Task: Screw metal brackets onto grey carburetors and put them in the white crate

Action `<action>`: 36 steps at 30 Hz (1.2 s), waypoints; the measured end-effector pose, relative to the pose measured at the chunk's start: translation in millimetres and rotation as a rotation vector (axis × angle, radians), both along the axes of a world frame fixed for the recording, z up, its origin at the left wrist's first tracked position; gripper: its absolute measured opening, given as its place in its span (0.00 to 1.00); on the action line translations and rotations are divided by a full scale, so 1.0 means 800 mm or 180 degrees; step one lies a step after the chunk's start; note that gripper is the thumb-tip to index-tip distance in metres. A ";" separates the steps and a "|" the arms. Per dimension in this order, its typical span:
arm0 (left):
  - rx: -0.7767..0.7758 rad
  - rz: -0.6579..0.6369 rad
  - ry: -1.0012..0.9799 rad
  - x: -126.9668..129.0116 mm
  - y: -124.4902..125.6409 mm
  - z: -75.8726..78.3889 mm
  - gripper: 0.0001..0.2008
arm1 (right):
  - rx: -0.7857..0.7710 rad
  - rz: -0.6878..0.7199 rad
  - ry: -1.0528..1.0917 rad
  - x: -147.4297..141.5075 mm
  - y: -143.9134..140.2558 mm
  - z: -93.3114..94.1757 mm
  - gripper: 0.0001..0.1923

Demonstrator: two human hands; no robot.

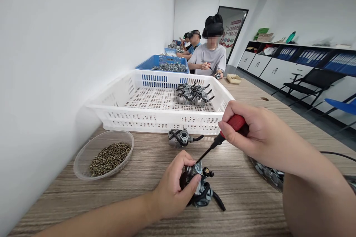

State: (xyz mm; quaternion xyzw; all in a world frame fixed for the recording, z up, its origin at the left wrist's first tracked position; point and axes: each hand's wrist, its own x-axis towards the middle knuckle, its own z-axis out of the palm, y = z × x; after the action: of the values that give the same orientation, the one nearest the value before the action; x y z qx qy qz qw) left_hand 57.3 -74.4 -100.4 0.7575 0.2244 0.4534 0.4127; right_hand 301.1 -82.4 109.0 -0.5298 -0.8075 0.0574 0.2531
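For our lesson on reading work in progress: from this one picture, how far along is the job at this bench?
Done, it seems: a cluster of carburetors lies in the white basket. In hand: the left hand grips a carburetor while the right hand sets a red-handled screwdriver on it. Left: another carburetor waits on the table and screws fill the dish.

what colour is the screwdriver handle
Red, on the screwdriver in the right hand; head view.

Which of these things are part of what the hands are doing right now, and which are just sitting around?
In use:
- left hand gripping the carburetor
- right hand driving the red-handled screwdriver into it
- bowl of screws, close by

Lying about:
- second carburetor on the wooden table
- white basket holding finished-looking carburetors
- blue basket
- black chair
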 end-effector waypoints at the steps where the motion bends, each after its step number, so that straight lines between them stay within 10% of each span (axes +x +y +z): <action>1: -0.0006 0.0000 0.0008 0.000 0.000 0.000 0.10 | -0.0004 0.0001 -0.0001 0.001 0.000 0.000 0.11; 22: -0.0088 -0.0068 -0.0045 0.001 0.000 -0.002 0.10 | -0.0441 0.1046 -0.0147 0.043 -0.003 0.017 0.01; 36: -0.0217 0.0166 0.0134 0.003 -0.004 0.007 0.07 | -0.0136 0.0226 -0.0199 0.007 -0.018 0.006 0.14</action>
State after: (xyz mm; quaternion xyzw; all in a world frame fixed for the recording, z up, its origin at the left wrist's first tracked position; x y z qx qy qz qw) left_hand 59.9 -77.6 -94.5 0.7462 0.2681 0.4400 0.4215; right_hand 306.6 -96.7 114.2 -0.5076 -0.8319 0.0670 0.2141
